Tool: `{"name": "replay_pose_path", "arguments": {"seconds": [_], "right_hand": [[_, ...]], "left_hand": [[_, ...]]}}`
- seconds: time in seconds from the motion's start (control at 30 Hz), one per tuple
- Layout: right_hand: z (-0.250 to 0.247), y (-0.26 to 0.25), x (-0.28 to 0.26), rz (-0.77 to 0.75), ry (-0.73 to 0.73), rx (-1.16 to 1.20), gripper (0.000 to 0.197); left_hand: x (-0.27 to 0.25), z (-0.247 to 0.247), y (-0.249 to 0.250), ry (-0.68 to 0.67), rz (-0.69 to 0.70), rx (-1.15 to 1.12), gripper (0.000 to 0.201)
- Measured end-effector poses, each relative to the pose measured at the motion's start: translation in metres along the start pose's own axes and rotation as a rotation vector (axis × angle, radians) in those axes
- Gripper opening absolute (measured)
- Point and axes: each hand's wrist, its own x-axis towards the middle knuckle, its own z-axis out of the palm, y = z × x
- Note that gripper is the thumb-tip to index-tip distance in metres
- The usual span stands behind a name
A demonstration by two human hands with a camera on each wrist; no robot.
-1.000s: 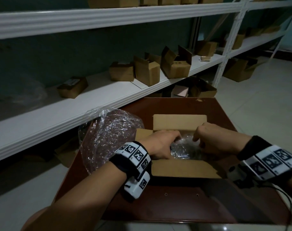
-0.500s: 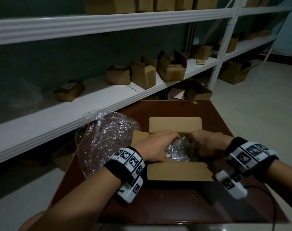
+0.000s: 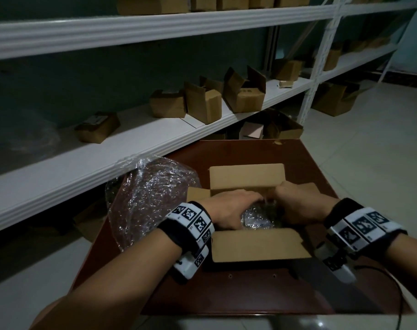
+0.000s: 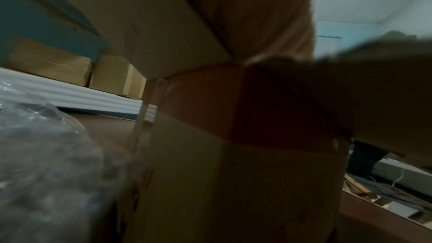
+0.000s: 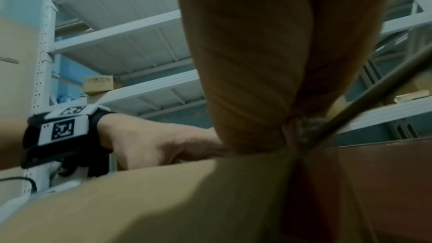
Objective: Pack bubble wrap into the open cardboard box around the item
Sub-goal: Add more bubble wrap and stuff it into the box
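Observation:
An open cardboard box (image 3: 257, 244) stands on a dark red-brown table (image 3: 226, 289), its flaps folded outward. Crumpled clear bubble wrap (image 3: 257, 219) fills the box and hides the item under it. My left hand (image 3: 233, 210) lies across the wrap from the left and presses on it with its fingers stretched over the top. From the right, my right hand (image 3: 295, 206) reaches in beside it; its fingertips are tucked down behind the far flap, out of sight. The left wrist view shows only the box's outer wall (image 4: 233, 173). My right palm (image 5: 257, 62) fills the right wrist view.
A large clear bag of bubble wrap (image 3: 150, 198) sits on the table left of the box, touching its left flap. White shelving (image 3: 155, 144) with several small cardboard boxes runs along the wall behind. Tiled floor (image 3: 369, 151) lies to the right.
My right hand has moved left and deeper into the box until it meets the left hand over the wrap. The left hand has stayed on the wrap.

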Motion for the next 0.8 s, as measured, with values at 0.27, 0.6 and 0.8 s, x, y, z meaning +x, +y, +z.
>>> {"name": "replay_pose_path", "arguments": {"seconds": [0.27, 0.6, 0.8], "right_hand": [[-0.017, 0.009, -0.021, -0.121, 0.079, 0.058, 0.030], [-0.039, 0.027, -0.027, -0.205, 0.164, 0.041, 0.042], [-0.021, 0.004, -0.013, -0.191, 0.091, -0.164, 0.073]], "left_hand": [[-0.003, 0.001, 0.001, 0.015, -0.019, -0.060, 0.085], [-0.002, 0.001, 0.000, 0.007, -0.013, -0.081, 0.086], [-0.002, 0.001, 0.001, 0.015, -0.035, -0.055, 0.083]]}}
